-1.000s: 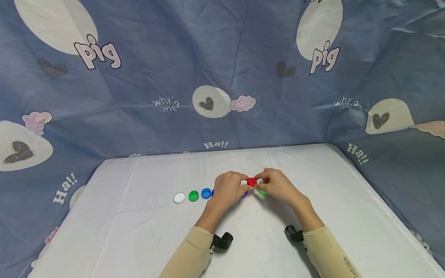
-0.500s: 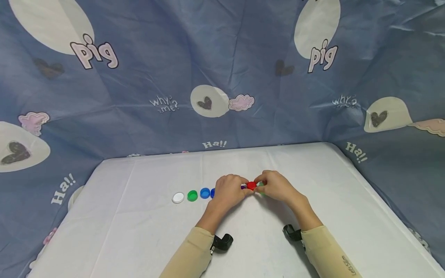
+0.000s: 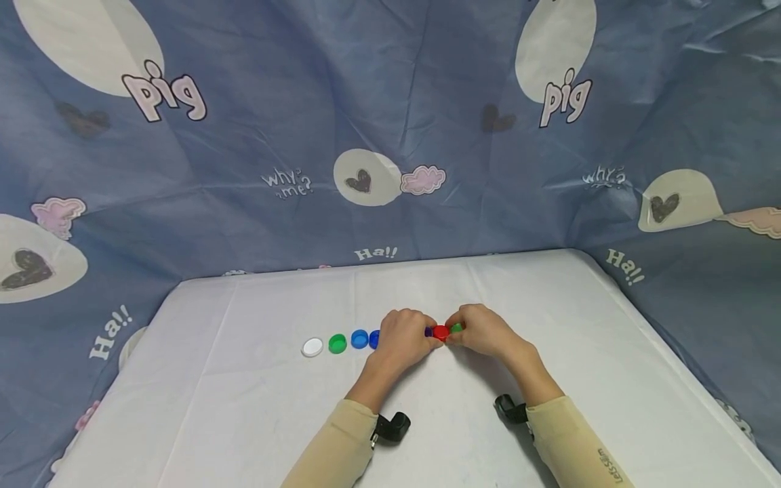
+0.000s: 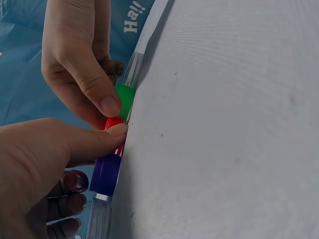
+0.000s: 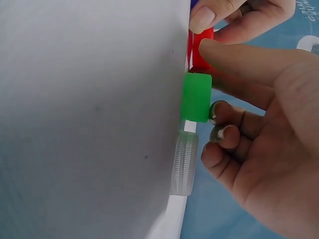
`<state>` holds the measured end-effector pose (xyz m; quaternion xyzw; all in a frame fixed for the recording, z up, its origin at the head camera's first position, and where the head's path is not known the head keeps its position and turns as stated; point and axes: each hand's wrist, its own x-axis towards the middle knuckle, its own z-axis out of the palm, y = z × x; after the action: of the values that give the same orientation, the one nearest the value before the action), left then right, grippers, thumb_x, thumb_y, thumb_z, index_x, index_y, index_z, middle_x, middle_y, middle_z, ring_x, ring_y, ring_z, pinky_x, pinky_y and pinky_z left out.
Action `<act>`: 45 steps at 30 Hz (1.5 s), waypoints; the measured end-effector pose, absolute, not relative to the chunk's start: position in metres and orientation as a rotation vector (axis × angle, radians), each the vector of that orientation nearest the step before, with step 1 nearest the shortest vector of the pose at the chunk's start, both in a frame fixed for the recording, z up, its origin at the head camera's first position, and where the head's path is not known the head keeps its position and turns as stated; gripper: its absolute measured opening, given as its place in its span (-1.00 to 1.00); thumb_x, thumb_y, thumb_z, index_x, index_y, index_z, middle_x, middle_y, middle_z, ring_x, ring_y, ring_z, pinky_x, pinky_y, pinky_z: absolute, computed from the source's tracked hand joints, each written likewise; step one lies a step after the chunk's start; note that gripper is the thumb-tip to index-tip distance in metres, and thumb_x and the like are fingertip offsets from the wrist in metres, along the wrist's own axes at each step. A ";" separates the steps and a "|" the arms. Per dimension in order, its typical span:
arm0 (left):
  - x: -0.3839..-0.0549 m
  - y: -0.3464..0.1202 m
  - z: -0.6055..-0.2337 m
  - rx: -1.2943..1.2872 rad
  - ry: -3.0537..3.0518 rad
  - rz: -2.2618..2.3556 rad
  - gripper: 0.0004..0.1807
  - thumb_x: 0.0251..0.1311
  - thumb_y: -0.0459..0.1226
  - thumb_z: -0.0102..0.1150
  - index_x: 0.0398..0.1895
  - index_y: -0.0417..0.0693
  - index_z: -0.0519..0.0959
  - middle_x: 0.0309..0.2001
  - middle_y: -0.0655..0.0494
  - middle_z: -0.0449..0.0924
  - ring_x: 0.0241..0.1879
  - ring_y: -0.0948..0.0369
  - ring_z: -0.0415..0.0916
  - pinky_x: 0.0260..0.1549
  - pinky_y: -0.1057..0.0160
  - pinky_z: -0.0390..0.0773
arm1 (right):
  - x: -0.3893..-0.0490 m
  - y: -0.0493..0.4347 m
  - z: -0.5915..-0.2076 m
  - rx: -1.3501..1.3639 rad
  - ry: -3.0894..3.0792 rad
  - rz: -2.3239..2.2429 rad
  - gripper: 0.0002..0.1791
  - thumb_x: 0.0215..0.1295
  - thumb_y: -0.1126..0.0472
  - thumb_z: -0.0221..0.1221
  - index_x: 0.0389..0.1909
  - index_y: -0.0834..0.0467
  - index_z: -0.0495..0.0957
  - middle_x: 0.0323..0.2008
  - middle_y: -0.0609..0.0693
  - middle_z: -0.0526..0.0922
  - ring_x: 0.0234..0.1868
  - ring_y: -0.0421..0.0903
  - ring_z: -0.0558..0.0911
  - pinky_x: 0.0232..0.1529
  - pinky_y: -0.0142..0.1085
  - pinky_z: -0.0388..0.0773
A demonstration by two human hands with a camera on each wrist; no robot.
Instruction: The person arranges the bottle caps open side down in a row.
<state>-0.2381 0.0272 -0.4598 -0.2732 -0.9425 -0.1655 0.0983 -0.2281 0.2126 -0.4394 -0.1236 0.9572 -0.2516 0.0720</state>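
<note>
A red bottle cap point(image 3: 441, 333) sits in a row of caps on the white table, between a purple cap point(image 4: 105, 174) and a green cap point(image 5: 197, 97). My left hand point(image 3: 404, 337) pinches the red cap from the left, thumb at its near side. From the right, my right hand point(image 3: 486, 330) pinches the same cap with thumb and forefinger. The right hand's other fingers point(image 5: 227, 137) curl loosely beside the green cap. In the head view, the left hand hides part of the row.
Leftward along the row lie a white cap point(image 3: 312, 348), another green cap point(image 3: 337, 343), a light blue cap point(image 3: 360, 339) and a dark blue cap point(image 3: 374, 339). A clear ribbed cap point(image 5: 184, 163) shows past the green one. Patterned blue cloth point(image 3: 378, 224) hangs behind the table.
Both hands have brought the red cap nearer to me and down into the row, between the purple and green caps. The other visible caps stay in place.
</note>
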 end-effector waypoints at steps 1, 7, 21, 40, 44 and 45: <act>-0.238 0.027 -0.460 -0.809 -2.783 -0.489 -0.83 0.01 0.03 0.46 -0.36 0.25 0.78 -0.42 0.32 0.75 -0.54 0.31 0.43 -0.47 0.32 0.24 | -0.228 0.212 -0.440 -0.368 2.883 -0.745 -0.75 0.09 0.17 0.42 -0.17 0.09 0.77 -0.27 -0.08 0.66 -0.33 -0.15 0.49 -0.26 -0.28 0.44; -0.237 0.027 -0.460 -0.800 -2.782 -0.489 -0.83 0.00 0.02 0.47 -0.36 0.25 0.78 -0.42 0.32 0.75 -0.55 0.30 0.43 -0.47 0.31 0.21 | -0.227 0.210 -0.439 -0.357 2.900 -0.702 -0.74 0.10 0.17 0.42 -0.15 0.07 0.76 -0.19 -0.05 0.71 -0.23 -0.14 0.56 -0.12 -0.18 0.52; -0.241 0.017 -0.455 -0.781 -2.878 -0.421 -0.54 -0.08 0.15 0.49 -0.08 0.28 0.75 -0.17 0.29 0.78 -0.22 0.20 0.65 -0.33 0.22 0.40 | -0.231 0.210 -0.440 -0.386 2.864 -0.790 -0.63 0.10 0.14 0.41 -0.04 0.10 0.71 -0.32 -0.07 0.65 -0.38 -0.16 0.48 -0.34 -0.29 0.41; -0.239 -0.011 -0.449 -0.751 -2.948 -0.455 -0.58 -0.04 0.12 0.48 -0.09 0.25 0.76 -0.10 0.26 0.77 -0.18 0.19 0.66 -0.28 0.20 0.38 | -0.234 0.183 -0.435 -0.513 2.854 -0.775 -0.75 0.07 0.15 0.46 -0.19 0.05 0.76 -0.30 -0.13 0.72 -0.26 -0.19 0.56 -0.14 -0.24 0.49; -0.238 -0.011 -0.451 -0.763 -2.907 -0.460 -0.63 -0.04 0.12 0.48 -0.15 0.27 0.78 -0.15 0.29 0.78 -0.22 0.22 0.67 -0.31 0.22 0.38 | -0.234 0.177 -0.435 -0.527 2.862 -0.725 -0.80 0.06 0.16 0.46 -0.26 0.04 0.76 -0.39 -0.18 0.69 -0.33 -0.20 0.51 -0.21 -0.26 0.45; -0.238 -0.010 -0.452 -0.769 -2.895 -0.457 -0.64 -0.04 0.12 0.48 -0.17 0.27 0.78 -0.17 0.29 0.78 -0.24 0.23 0.66 -0.32 0.22 0.38 | -0.234 0.177 -0.435 -0.524 2.864 -0.718 -0.81 0.05 0.17 0.46 -0.27 0.04 0.76 -0.42 -0.19 0.68 -0.35 -0.20 0.50 -0.24 -0.27 0.44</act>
<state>-0.2383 -0.0099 -0.4518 -0.2533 -0.9539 -0.1507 0.0558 -0.2342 0.1765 -0.4350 -0.1741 0.9526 -0.2389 0.0712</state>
